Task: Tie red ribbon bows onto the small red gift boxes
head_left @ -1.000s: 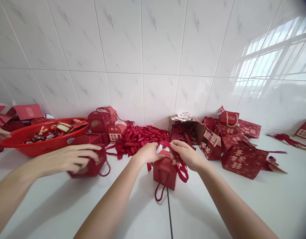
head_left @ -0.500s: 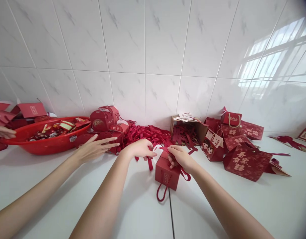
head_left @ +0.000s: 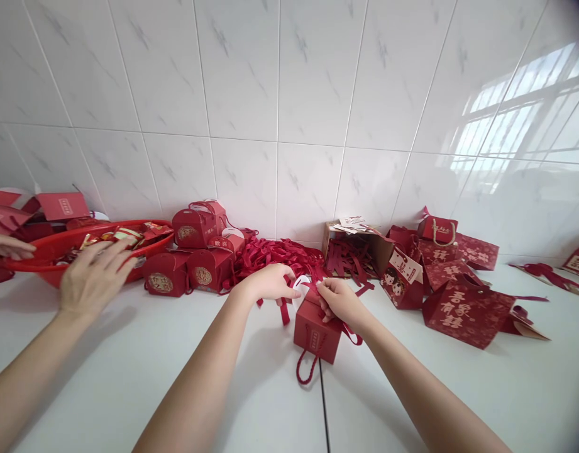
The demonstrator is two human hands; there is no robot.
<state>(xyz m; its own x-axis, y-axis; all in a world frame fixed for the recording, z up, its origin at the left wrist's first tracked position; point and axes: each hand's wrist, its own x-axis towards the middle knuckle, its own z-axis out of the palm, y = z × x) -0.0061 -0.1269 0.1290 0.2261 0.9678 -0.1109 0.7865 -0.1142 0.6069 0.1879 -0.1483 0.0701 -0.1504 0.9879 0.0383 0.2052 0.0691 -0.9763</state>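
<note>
A small red gift box point(head_left: 316, 333) with a cord handle stands on the white counter in front of me. My left hand point(head_left: 266, 282) pinches a red ribbon point(head_left: 284, 306) at the box's top left. My right hand point(head_left: 340, 299) grips the ribbon at the box's top, its tail looping down the right side. A white round flap shows between my hands. A heap of loose red ribbons point(head_left: 275, 255) lies just behind.
A co-worker's hand point(head_left: 92, 277) hovers at the left by a red basin point(head_left: 44, 259) of wrapped sweets. Closed red boxes point(head_left: 185, 270) stand beside it. An open carton point(head_left: 359, 248) of ribbons and flat red bags point(head_left: 463, 311) lie to the right. A tiled wall is behind.
The co-worker's hand set a red box down by the others and pulled back left toward the basin. My hands stayed at the box top, working the ribbon.
</note>
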